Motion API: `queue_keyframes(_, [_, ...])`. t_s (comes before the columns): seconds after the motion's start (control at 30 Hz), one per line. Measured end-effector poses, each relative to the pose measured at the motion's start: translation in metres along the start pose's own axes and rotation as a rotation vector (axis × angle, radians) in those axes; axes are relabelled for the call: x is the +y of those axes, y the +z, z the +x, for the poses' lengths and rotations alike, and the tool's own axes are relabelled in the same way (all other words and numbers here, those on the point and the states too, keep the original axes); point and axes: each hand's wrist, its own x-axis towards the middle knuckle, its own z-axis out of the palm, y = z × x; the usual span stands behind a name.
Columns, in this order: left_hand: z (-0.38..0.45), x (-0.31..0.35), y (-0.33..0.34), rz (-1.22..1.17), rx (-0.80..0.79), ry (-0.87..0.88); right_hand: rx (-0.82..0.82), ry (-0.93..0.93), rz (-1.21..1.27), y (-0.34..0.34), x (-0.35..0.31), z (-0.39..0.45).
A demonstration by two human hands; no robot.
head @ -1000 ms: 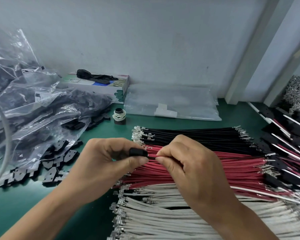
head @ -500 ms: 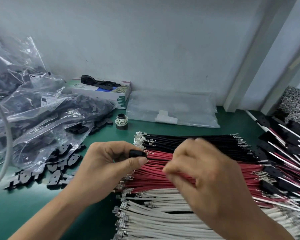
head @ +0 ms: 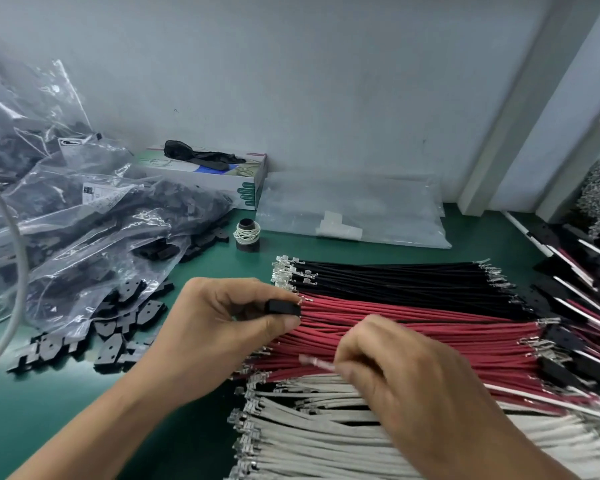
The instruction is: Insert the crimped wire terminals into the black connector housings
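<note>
My left hand pinches a small black connector housing between thumb and fingers, just left of the red wire bundle. My right hand hovers lower, over the red and white wires, pinching a blurred red wire whose terminal end points left. Black wires lie behind the red ones and white wires lie in front, all with metal crimped terminals at their ends. The housing and the held wire are apart.
Clear plastic bags of black housings pile up at the left, with loose black housings on the green mat. A glove box, a small spool and a flat clear bag sit at the back. Finished assemblies lie at the right.
My right hand left the housing, dropped toward the near part of the red bundle and now holds a red wire. My left hand kept the housing in place.
</note>
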Motion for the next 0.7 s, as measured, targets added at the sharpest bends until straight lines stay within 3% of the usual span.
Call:
queue_keyframes(0.1, [-0.001,0.001,0.000,-0.074,-0.006,-0.044,0.244,0.062,0.231,-0.004,0.002,0.003])
queue_keyframes(0.17, [-0.002,0.003,0.001,-0.173,-0.026,-0.070,0.338,0.019,0.217,-0.002,0.002,0.003])
queue_keyframes(0.7, [-0.004,0.013,0.001,-0.211,-0.062,-0.143,0.518,-0.112,0.020,0.018,-0.003,0.009])
